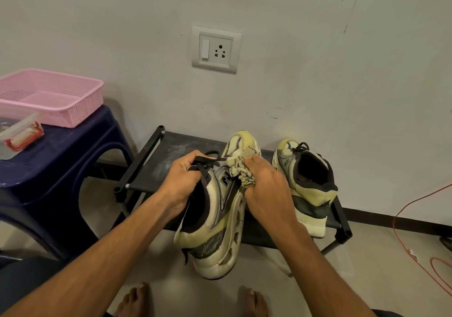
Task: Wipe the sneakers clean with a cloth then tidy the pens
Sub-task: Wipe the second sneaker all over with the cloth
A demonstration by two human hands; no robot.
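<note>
My left hand (184, 182) grips a cream and grey sneaker (217, 221) by its laced upper and holds it in the air above the low black rack (156, 160), tilted onto its side with the toe pointing at the wall. My right hand (266, 189) holds a bunched pale cloth (241, 172) and presses it against the sneaker's side near the midfoot. The second sneaker (305, 184) stands upright on the rack to the right, toe toward the wall. No pens are in view.
A dark blue plastic stool (61, 167) at the left carries a pink mesh basket (51, 96) and a clear box with red clips (19, 135). An orange cable (415, 243) trails over the floor at the right. My bare feet show at the bottom edge.
</note>
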